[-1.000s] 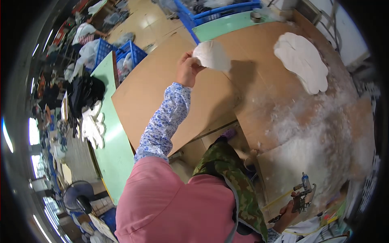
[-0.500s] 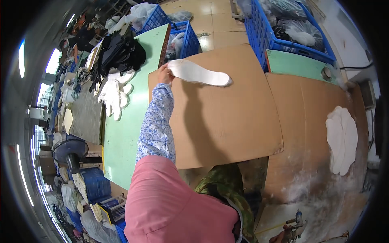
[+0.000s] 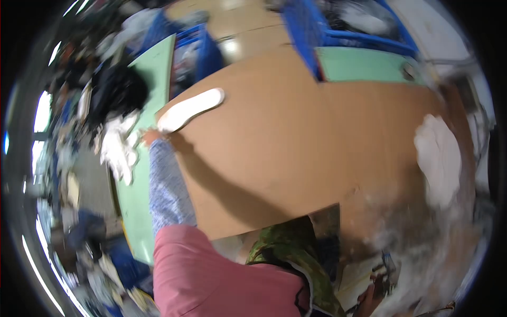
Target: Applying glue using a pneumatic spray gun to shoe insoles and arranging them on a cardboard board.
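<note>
My left hand [image 3: 152, 137] is closed on one end of a white insole [image 3: 193, 110], near the left edge of a brown cardboard sheet [image 3: 274, 142]. The insole's other end points up and to the right over the cardboard, and the arm's shadow falls beneath. At the lower right, my right hand [image 3: 368, 297] is wrapped round what looks like a metal spray gun [image 3: 389, 268]; motion blurs it. Beside my left hand, a heap of white insole-like pieces [image 3: 119, 148] lies on the green tabletop [image 3: 138, 222].
More white insoles [image 3: 438, 158] lie on the cardboard at the far right. A black heap [image 3: 120, 92] is on the green table. Blue crates [image 3: 364, 39] with plastic-wrapped goods stand at the back. A dark gap opens at the cardboard's near edge, by my camouflage-clad legs [image 3: 282, 240].
My left hand has moved left and nearer with the insole, whose free end now points up and right. The whole view has shifted and blurred. The spray gun stays at lower right.
</note>
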